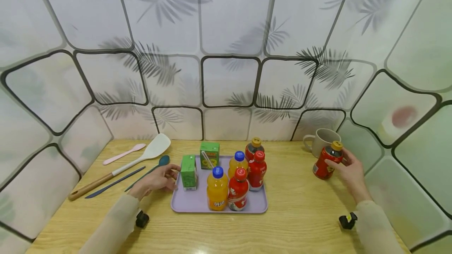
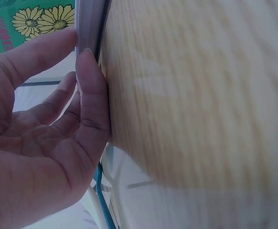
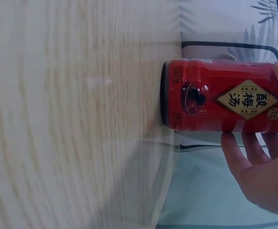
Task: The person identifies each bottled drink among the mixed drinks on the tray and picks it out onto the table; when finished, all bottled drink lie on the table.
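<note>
In the head view my right hand (image 1: 349, 171) grips a plum drink bottle (image 3: 220, 95) with a yellow cap, red label and dark drink. It leans in front of a grey mug (image 1: 323, 139); whether its base touches the table I cannot tell. At the lilac tray's (image 1: 190, 207) left edge, my left hand (image 1: 160, 178) holds the rim with bent fingers and thumb. Two green juice boxes (image 1: 188, 173), two orange drink bottles (image 1: 217, 191), two red bottles (image 1: 238, 193) and another yellow-capped dark bottle (image 1: 256, 147) stand on the tray.
Left of the tray lie a white spatula (image 1: 155, 148) with a wooden handle, a pink spoon (image 1: 125, 154), a blue stick-like utensil (image 1: 116, 181) and a teal spoon (image 1: 163, 160). Patterned curtain walls (image 1: 229, 81) enclose the wooden table (image 1: 293, 214) at the back and sides.
</note>
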{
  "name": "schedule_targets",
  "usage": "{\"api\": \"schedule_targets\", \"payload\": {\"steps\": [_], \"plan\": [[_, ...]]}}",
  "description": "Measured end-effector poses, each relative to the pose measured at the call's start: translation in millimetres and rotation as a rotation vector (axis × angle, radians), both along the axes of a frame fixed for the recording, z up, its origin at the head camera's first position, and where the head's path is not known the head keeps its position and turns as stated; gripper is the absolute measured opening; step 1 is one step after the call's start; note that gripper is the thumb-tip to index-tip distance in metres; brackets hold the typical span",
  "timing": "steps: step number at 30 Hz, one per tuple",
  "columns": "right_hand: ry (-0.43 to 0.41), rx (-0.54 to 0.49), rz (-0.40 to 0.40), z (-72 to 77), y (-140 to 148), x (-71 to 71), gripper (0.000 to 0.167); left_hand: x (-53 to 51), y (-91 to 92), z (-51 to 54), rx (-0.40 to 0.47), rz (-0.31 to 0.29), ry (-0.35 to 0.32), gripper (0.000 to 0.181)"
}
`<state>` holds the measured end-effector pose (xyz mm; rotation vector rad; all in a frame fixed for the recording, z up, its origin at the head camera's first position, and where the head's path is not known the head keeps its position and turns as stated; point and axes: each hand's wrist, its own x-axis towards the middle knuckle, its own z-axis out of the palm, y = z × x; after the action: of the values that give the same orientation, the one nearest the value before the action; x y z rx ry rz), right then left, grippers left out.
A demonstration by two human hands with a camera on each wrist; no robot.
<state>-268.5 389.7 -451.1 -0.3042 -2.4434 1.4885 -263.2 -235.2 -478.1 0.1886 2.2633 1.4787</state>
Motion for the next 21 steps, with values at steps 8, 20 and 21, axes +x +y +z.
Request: {"api": "schedule_targets", "payload": {"steps": [8,20,21], "plan": [[0.093,-0.094,-0.059,1.0,-3,6.7,0.070,0.4,0.9,1.4,-0.006,0.012,-0.008,0.062],[0.317,-0.367,-0.264,9.6,-20,13.7,0.045,0.7,0.5,0.6,-0.006,0.004,0.004,0.063],[0.328,-0.389,-0.258,10.4,-23,14.6,0.043,0.7,0.5,0.6,-0.007,0.001,0.006,0.063]]}}
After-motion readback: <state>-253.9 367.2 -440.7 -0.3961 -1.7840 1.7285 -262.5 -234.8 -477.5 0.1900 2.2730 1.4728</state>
